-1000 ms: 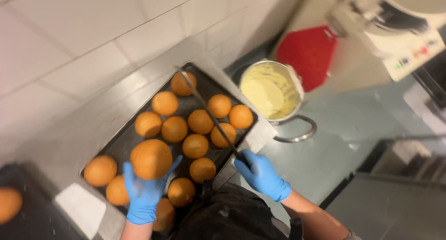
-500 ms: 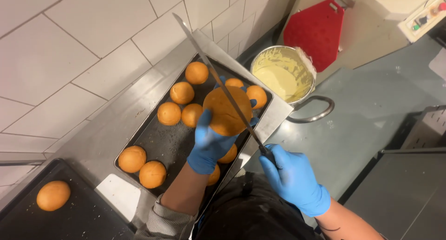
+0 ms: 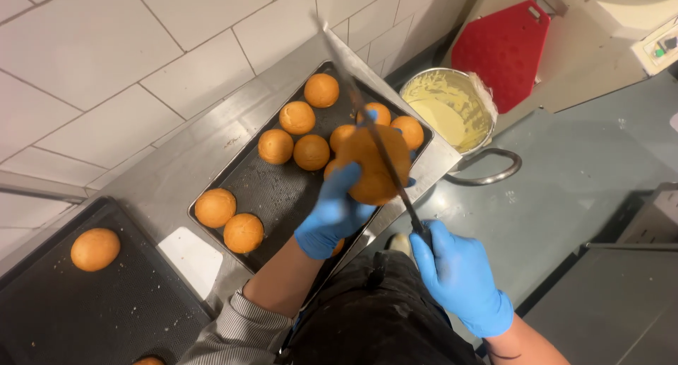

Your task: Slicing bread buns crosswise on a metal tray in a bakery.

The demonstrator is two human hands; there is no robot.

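Bun (image 3: 372, 165) raised higher off the tray (image 3: 282, 195) since before, knife (image 3: 374, 135) laid across it.
Left hand (image 3: 333, 215) is clenched round the bun, right hand (image 3: 459, 277) round the knife handle; no cut is visible yet, ten buns wait.

1. A commercial kitchen or bakery: a white tiled wall (image 3: 106, 61) backs a stainless steel counter (image 3: 205, 149).
2. Dark baking trays (image 3: 279, 192) hold many round golden buns (image 3: 311, 151).
3. A metal pot of pale batter (image 3: 452, 110) stands nearby.
4. Both hands wear blue disposable gloves (image 3: 462, 280).

Gloved left hand (image 3: 333, 216) around a round bun (image 3: 372, 163), long knife (image 3: 374, 135) in right hand (image 3: 460, 277) across it, above baking tray (image 3: 272, 192).
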